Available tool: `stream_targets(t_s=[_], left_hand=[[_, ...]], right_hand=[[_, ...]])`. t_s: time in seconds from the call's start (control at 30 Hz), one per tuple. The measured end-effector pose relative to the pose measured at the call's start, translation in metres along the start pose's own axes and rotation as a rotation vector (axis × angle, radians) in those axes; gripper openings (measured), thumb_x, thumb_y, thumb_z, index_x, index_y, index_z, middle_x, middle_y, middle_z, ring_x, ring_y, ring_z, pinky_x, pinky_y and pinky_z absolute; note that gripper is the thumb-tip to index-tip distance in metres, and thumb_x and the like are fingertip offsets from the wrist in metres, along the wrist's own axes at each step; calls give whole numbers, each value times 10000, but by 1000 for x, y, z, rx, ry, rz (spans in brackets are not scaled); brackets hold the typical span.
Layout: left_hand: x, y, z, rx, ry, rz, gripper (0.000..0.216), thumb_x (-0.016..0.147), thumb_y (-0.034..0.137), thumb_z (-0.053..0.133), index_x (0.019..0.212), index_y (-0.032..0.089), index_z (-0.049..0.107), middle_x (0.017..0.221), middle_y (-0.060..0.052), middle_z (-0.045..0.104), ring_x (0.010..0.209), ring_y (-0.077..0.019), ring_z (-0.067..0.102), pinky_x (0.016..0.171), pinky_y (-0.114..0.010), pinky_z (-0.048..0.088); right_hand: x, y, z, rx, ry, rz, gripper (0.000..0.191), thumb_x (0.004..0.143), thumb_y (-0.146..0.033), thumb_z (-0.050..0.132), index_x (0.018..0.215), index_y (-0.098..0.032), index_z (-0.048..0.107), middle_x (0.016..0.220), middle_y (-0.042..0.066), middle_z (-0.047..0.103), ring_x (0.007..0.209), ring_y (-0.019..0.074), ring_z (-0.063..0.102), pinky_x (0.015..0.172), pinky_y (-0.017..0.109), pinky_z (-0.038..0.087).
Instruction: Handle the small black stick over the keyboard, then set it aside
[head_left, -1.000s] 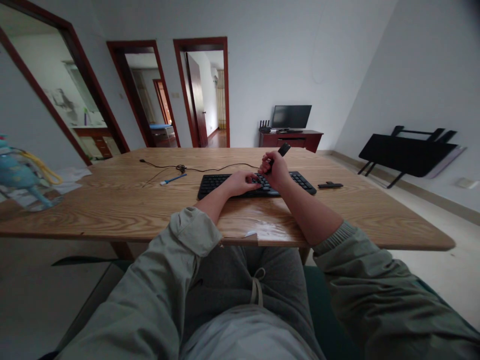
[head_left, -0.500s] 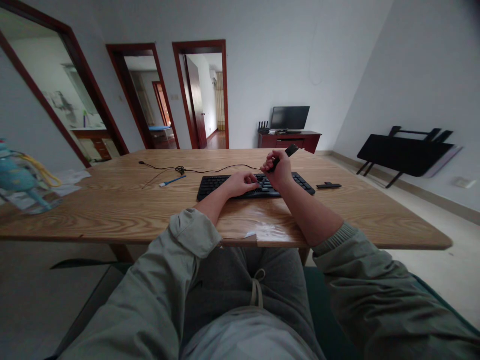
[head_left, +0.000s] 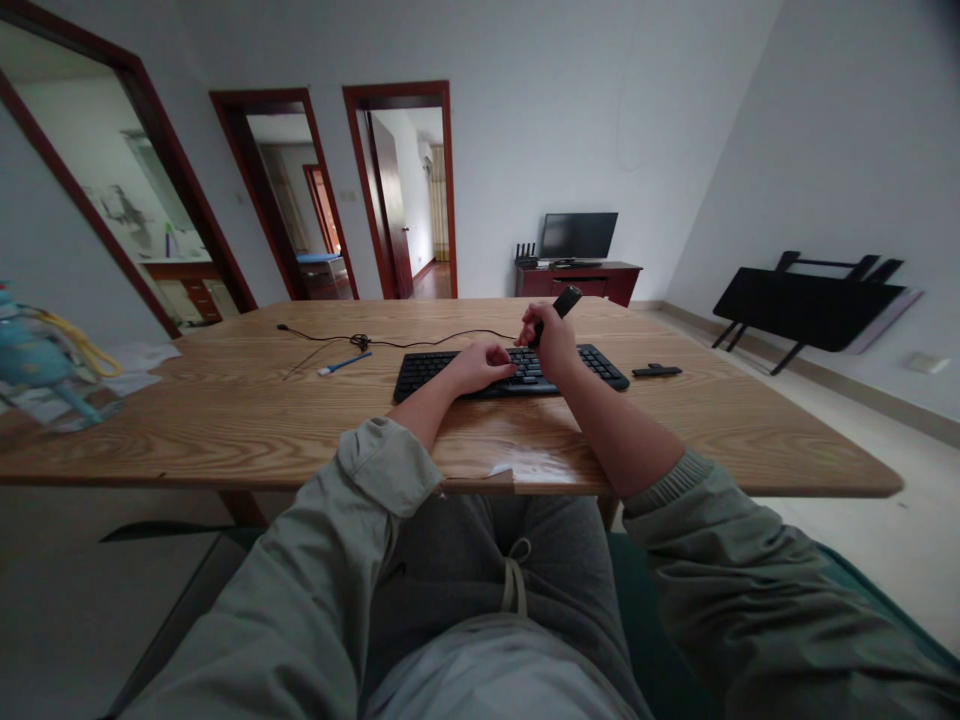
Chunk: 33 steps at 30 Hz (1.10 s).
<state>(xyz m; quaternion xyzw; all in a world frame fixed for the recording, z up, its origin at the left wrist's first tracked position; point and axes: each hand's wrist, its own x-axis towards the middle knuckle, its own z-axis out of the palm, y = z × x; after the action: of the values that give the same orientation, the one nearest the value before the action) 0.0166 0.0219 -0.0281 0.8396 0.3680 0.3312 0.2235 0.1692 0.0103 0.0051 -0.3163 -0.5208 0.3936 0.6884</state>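
From afar I see a black plastic keyboard (head_left: 417,374) mid-frame, long axis left to right, beneath the right hand (head_left: 553,335), which grips a black rod-shaped handle (head_left: 570,297), and the left hand (head_left: 482,368), curled nearer the keys (head_left: 529,371), whose hold I cannot tell

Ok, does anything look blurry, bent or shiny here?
Head view: a glare patch on the table near its front edge; head view: the leftmost door frame leans, apparently from wide-angle stretch; head view: the blue object at left is blurry, and the keyboard lettering is unreadable.
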Motion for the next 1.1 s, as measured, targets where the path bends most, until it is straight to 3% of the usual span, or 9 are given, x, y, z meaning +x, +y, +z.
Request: stream_targets(t_s=[0.17,0.27,0.37,0.53,0.73,0.9,1.1], left_hand=[[-3,1,-5,99,88,10,215,749,297,672,896,141,650,838,-38,679,745,-142,591,690,-258,455],[-4,3,-8,137,177,1,278,747,254,664,1003,156,621,899,-38,687,787,-145,610,737,-263,468],[-6,7,-9,177,235,-22,325,749,229,651,1065,180,589,932,-32,688,798,-145,618,748,-263,469],[-7,12,-8,185,248,-21,315,753,205,637,1063,203,580,941,-20,691,790,-140,621,746,-259,471],[-8,12,-7,177,231,57,283,754,215,635,1036,206,612,928,-14,696,765,-132,611,726,-253,468],[-9,13,-7,162,241,81,291,754,231,645,1041,201,611,930,-16,700,730,-125,609,711,-252,474],[-9,15,-4,184,231,78,271,769,267,672,1024,191,619,905,-21,715,761,-136,633,720,-247,473]], right_hand=[[6,-7,-18,-306,0,-223,191,791,-378,565,707,-216,509,547,-38,447,508,121,446,550,261,435],[9,-4,-32,-677,-168,-294,142,754,-321,615,721,-187,582,618,-10,540,607,139,486,586,257,384],[9,3,-38,-876,-385,-211,156,758,-312,619,761,-161,657,665,5,616,646,152,517,599,256,360],[9,8,-36,-831,-528,-151,276,788,-399,629,854,-148,723,770,22,698,686,162,557,615,250,385],[6,-1,-35,-718,-531,-105,259,711,-352,722,862,-142,729,711,15,679,599,126,522,556,234,389],[2,-8,-38,-677,-563,43,248,693,-323,731,882,-162,733,661,-7,652,497,97,476,457,214,345],[-3,-17,-41,-692,-607,45,265,672,-315,738,875,-145,732,609,-26,611,495,86,450,493,224,355]])
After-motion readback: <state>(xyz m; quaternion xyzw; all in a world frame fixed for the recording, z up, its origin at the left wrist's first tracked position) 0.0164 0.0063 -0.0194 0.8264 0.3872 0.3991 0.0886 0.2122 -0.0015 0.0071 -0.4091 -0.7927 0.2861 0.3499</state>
